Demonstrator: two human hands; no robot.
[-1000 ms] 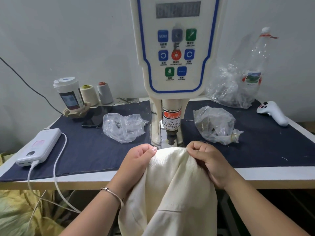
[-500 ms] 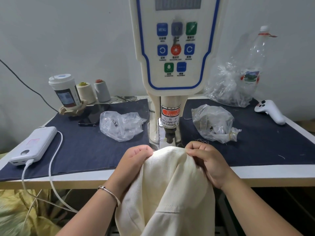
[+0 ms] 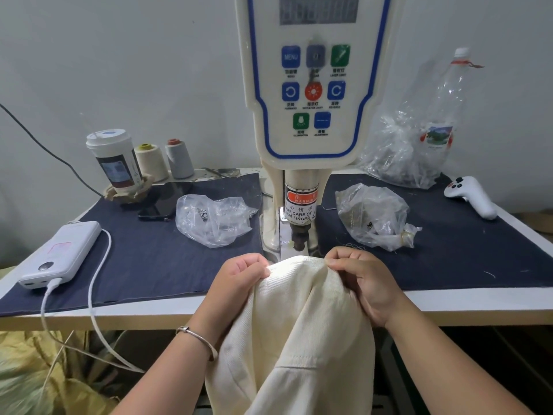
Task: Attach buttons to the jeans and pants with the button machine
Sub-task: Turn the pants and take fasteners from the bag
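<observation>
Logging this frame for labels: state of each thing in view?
left hand: grips pants edge
right hand: pinches pants edge
cream pants: held up below the press head
button machine: head raised, display unreadable
cup: lidded, upright
bottle: capped, upright
power bank: cable plugged in

The pants at lower centre are cream with a fine ribbed weave, and the button machine at top centre is cream edged with a blue line, carrying blue, green and grey buttons around one red-orange light. A navy cloth covers the white table, with a white power bank at left and cream and grey thread cones behind.
</observation>
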